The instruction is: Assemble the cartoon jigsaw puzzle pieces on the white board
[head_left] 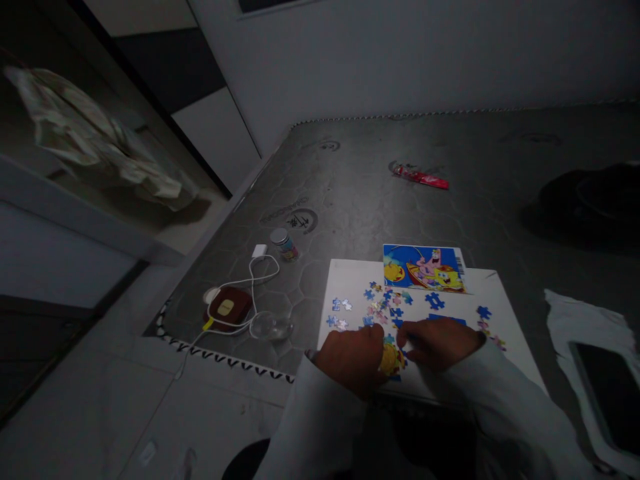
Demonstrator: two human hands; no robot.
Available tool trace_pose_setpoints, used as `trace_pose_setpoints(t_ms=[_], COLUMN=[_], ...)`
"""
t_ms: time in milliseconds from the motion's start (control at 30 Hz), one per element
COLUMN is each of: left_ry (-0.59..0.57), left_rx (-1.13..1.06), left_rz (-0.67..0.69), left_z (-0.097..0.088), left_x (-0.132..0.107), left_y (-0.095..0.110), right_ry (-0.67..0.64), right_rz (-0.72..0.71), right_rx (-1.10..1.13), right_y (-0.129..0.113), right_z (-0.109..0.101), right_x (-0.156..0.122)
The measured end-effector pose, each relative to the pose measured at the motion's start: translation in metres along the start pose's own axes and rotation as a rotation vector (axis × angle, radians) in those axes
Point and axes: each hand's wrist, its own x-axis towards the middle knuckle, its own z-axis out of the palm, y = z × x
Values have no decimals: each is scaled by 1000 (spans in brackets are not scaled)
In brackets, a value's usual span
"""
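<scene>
Puzzle chunk (pixel 391 359) flat on board (pixel 345 280), axis unclear; left hand (pixel 350 357) grip pinches it, right hand (pixel 437 343) grip unclear.

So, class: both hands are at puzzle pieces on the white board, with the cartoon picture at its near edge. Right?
No: the head view shows the cartoon picture at the far edge of the white board, beyond the puzzle pieces.

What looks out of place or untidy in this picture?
Nothing is damaged or spilled. A red wrapper lies alone on the grey mat, far from the white board. Loose puzzle pieces are scattered over that board, unjoined.
</scene>
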Motion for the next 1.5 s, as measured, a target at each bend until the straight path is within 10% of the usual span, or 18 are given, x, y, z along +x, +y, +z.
trace_pose_setpoints(t_ms=[1500], left_ry=[-29], left_rx=[4], left_rz=[-13], left_z=[-3], left_x=[-2], left_y=[0], right_ry=[49], right_rz=[-58], right_rx=[-61], right_y=[-2], right_z=[-1], right_x=[0])
